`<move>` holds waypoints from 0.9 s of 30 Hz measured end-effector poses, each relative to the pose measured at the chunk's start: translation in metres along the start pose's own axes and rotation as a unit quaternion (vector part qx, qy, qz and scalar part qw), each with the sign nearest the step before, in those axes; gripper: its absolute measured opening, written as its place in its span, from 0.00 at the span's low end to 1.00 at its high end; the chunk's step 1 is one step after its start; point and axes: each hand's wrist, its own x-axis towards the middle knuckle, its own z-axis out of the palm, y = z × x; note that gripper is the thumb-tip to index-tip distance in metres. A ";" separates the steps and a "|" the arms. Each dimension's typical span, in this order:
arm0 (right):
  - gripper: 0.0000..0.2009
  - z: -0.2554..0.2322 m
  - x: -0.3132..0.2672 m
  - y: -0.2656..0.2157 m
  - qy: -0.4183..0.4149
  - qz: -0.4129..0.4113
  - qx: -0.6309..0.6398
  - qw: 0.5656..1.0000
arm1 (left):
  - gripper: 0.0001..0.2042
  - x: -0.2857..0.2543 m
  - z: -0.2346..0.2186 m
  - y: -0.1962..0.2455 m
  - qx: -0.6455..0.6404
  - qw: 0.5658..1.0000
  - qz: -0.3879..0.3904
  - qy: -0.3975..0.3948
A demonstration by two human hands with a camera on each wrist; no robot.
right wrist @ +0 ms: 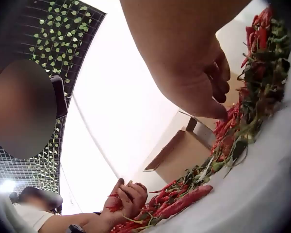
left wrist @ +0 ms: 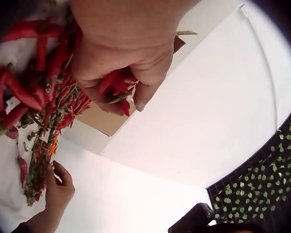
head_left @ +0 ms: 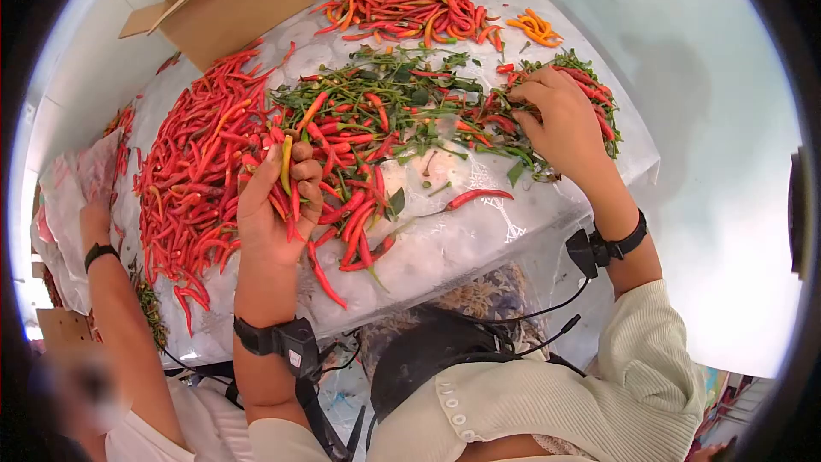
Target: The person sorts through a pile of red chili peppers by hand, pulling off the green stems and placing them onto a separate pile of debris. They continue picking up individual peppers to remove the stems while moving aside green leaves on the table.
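My left hand grips several red chili peppers and a yellowish one in its curled fingers, above the near edge of a heap of red chilies. In the left wrist view the red tips poke out between thumb and fingers. My right hand is at the right end of the table, over a pile of green stems and red chilies. Its fingers are loosely bent, with a gap between thumb and fingers in the right wrist view and no chili showing there.
Green stems and leaves lie across the middle. Another red chili pile and a few orange chilies are at the back. Cardboard boxes stand behind. At left, another person's arm reaches toward a plastic bag.
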 end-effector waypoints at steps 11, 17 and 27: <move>0.11 0.005 -0.020 -0.038 -0.230 -0.136 0.219 0.938 | 0.15 -0.001 0.001 -0.001 0.053 0.998 -0.013 0.011; 0.08 0.001 -0.003 -0.056 -0.252 -0.048 0.372 0.892 | 0.17 -0.003 0.008 -0.004 0.109 0.993 -0.029 0.021; 0.14 0.030 0.049 -0.106 -0.297 0.038 0.672 0.678 | 0.11 -0.004 0.021 -0.010 0.250 0.959 0.030 0.133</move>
